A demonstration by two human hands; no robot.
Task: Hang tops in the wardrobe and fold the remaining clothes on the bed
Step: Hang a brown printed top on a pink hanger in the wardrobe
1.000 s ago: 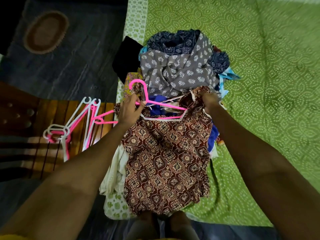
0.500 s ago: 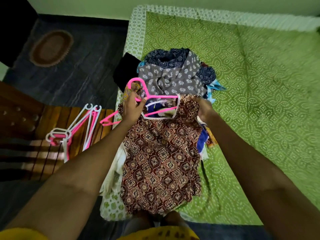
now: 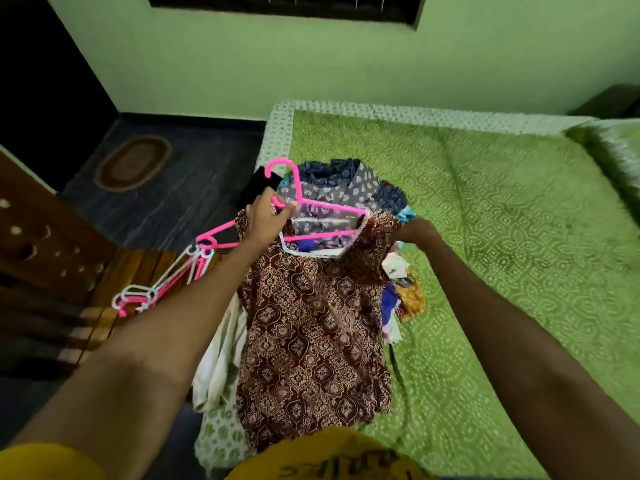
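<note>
At frame centre, above the green bed (image 3: 485, 209), the left hand (image 3: 266, 216) gripped the pink plastic hanger (image 3: 313, 202); the right hand (image 3: 414, 232) pinched the maroon printed top's (image 3: 311, 323) shoulder. Unseated, that shoulder might slip off the hanger.

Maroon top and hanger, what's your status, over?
Left hand grips pink hanger. Right hand holds maroon printed top at its shoulder, hanger inside neckline. Clothes pile behind, nothing blocking.

Single head-worn wide-angle view, looking forward and down from above the person's own forearms — close over the near corner of the bed (image 3: 519, 237), with the floor (image 3: 166, 202) at left and the far green wall (image 3: 311, 64) along the top.
</note>
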